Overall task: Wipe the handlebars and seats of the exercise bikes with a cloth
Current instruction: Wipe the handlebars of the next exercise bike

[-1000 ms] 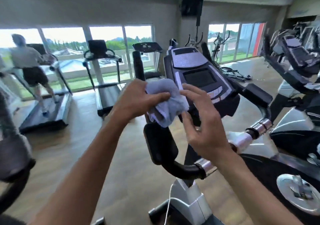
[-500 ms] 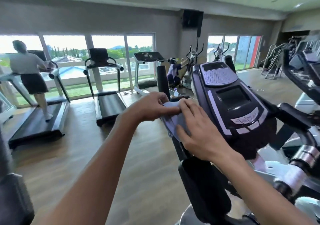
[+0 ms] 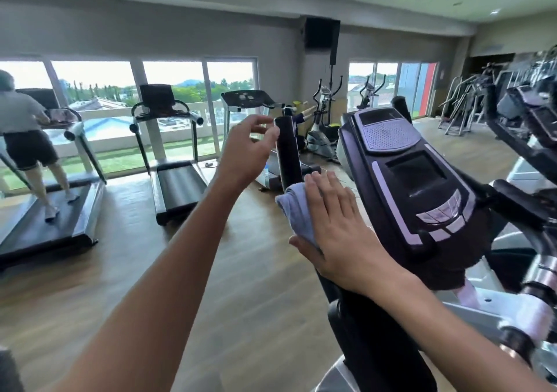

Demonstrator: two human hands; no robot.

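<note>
A pale blue cloth point(image 3: 297, 211) is wrapped against the lower part of the upright black handlebar point(image 3: 287, 153) of the exercise bike. My right hand point(image 3: 334, 232) presses the cloth to the bar with straight fingers and the thumb under the cloth's lower edge. My left hand point(image 3: 250, 147) hovers beside the top of the same bar, fingers loosely curled, holding nothing. The bike's dark console point(image 3: 413, 177) stands just right of my right hand. Another black handlebar point(image 3: 401, 104) pokes up behind the console. No seat is in view.
Treadmills point(image 3: 177, 180) line the windows at the back left; a person point(image 3: 25, 138) walks on the leftmost one. Ellipticals point(image 3: 324, 120) stand at the back centre. More bikes and machines point(image 3: 530, 114) crowd the right. Wooden floor point(image 3: 211, 271) lies to my left.
My left hand has let go of the cloth and risen to the top of the handlebar. My right hand now presses the cloth on the bar alone. The view has tilted upward.
</note>
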